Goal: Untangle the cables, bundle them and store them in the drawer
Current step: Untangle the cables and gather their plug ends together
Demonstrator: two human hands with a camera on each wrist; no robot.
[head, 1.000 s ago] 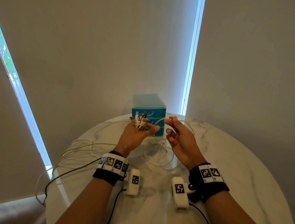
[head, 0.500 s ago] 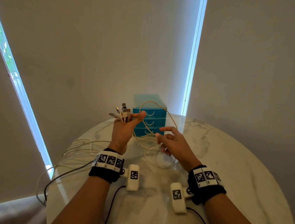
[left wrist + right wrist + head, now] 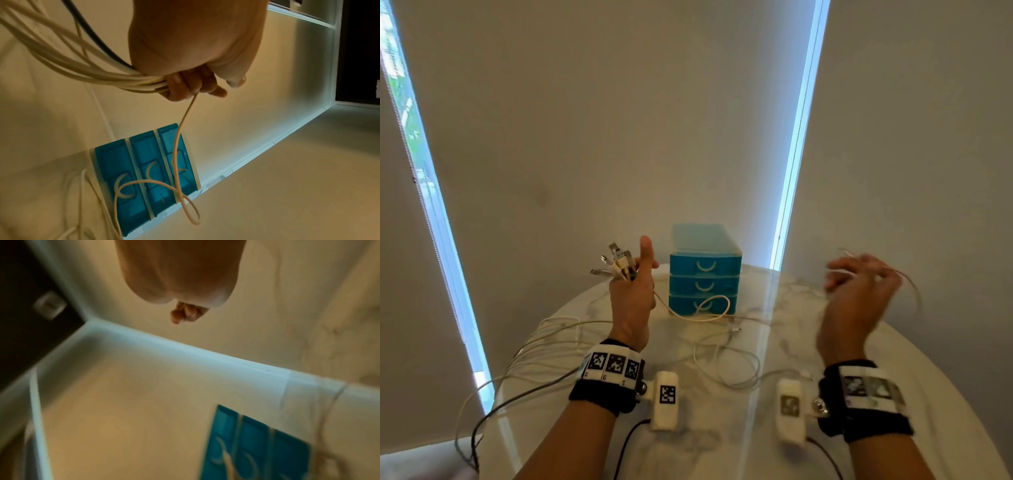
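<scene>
A round white marble table (image 3: 808, 428) stood in a corner of pale grey roller blinds (image 3: 602, 120), with thin strips of daylight showing at the blind edges. At the far side of the table sat a small teal three-drawer organiser (image 3: 704, 270), all three drawers closed; what they held could not be seen through the fronts.

The left hand (image 3: 631, 294) was raised above the table just left of the organiser, thumb up, its grip curled round a bunch of cables (image 3: 68, 65) near their ends, so that several USB plugs (image 3: 616, 263) fanned out above the fingers. The left wrist view showed mostly white cables and one dark one gathered in that fist. From the hand the cables trailed down to the table on the left and over its near-left edge. One cream cable (image 3: 709, 308) ran from the same hand and looped in front of the bottom drawer, then lay across the table.

The right hand (image 3: 856, 298) was lifted well to the right, blurred, fingers curled; a thin cable (image 3: 912, 291) arced around its fingertips, though whether the grip actually pinched it could not be told. More loose white cable (image 3: 726, 370) lay coiled on the table between the two wrists.
</scene>
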